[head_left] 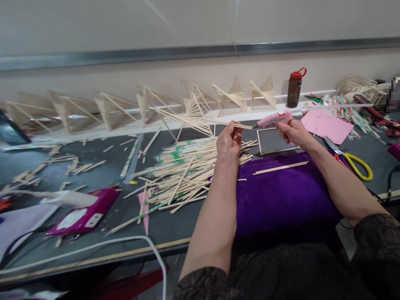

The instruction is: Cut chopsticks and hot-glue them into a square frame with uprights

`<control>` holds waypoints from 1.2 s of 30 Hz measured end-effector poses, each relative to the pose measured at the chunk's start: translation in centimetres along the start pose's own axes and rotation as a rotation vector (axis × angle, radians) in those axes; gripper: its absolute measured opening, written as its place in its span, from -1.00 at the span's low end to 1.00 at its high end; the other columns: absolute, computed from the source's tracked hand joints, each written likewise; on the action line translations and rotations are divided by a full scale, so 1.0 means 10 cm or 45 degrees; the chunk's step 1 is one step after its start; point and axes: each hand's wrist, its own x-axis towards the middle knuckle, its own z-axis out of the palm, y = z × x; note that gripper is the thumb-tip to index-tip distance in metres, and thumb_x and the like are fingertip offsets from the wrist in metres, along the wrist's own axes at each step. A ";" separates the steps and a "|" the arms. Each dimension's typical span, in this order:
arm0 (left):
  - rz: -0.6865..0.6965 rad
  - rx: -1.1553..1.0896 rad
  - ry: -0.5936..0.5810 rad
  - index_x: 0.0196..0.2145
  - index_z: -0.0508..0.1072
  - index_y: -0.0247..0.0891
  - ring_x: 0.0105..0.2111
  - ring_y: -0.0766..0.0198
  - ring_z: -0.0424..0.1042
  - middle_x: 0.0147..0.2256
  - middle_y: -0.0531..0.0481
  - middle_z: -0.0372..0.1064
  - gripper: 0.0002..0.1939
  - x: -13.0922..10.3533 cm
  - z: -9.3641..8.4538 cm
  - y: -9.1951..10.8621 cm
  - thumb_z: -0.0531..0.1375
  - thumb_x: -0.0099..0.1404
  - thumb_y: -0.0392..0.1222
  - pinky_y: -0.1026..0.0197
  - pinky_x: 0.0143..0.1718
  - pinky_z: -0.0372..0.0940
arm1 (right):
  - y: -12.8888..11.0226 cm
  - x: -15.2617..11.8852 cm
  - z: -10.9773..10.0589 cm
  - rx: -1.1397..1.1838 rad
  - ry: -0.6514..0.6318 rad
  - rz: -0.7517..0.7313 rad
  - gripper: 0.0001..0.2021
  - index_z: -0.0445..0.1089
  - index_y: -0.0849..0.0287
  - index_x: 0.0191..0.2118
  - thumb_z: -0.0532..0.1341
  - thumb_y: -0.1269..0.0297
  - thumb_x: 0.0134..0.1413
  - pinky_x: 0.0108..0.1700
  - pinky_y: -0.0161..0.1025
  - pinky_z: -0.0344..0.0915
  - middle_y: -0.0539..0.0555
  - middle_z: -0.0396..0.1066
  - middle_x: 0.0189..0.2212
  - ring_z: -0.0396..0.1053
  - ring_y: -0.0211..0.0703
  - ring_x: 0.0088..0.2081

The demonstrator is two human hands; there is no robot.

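Observation:
My left hand (230,138) pinches a thin wooden stick (245,126) that points to the right. In my right hand (292,130) is a pink hot glue gun (271,119), its nozzle at the stick's right end; a long clear glue stick (331,106) runs out of its back. Below the glue gun a rectangular frame of sticks (260,143) lies on the table. Two sticks (281,167) rest side by side on a purple cloth (281,196) in front of me. A big pile of loose sticks (184,179), some in green-printed wrappers, lies left of my left forearm.
Several twisted stick structures (231,98) stand along the wall. A brown bottle with a red lid (293,89) is at the back. Yellow-handled scissors (358,164) and pink paper (331,127) lie right. A magenta packet (84,212) and white cable (125,239) are left.

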 end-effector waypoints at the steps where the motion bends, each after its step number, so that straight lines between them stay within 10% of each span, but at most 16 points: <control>1: -0.001 -0.002 0.002 -0.28 0.54 -0.27 -0.56 0.47 0.48 -0.52 0.09 0.49 -0.85 0.00 0.00 0.00 0.18 0.40 -0.38 0.52 -0.65 0.20 | 0.01 0.00 0.00 -0.001 0.004 -0.002 -0.47 0.18 0.12 -0.61 0.22 -0.17 0.18 -0.62 -0.33 0.05 -0.07 0.18 -0.70 0.10 -0.39 -0.68; 13: -0.011 -0.035 0.004 -0.08 0.56 -0.28 -0.57 0.45 0.48 -0.52 0.07 0.50 -0.80 0.01 -0.01 0.00 0.21 0.38 -0.38 0.51 -0.65 0.21 | 0.01 0.00 0.01 0.026 0.016 0.016 -0.50 0.18 0.11 -0.58 0.23 -0.14 0.19 -0.61 -0.33 0.07 -0.08 0.19 -0.70 0.10 -0.39 -0.68; 36: 0.212 0.148 -0.014 -0.40 0.50 -0.32 -0.57 0.45 0.46 -0.51 0.09 0.49 -0.91 0.02 0.00 -0.05 0.25 0.29 -0.36 0.46 -0.62 0.14 | -0.09 -0.05 0.04 -0.398 0.069 0.007 -0.54 0.19 0.11 -0.63 0.15 -0.04 0.20 -0.50 -0.29 0.15 -0.03 0.23 -0.71 0.23 -0.30 -0.59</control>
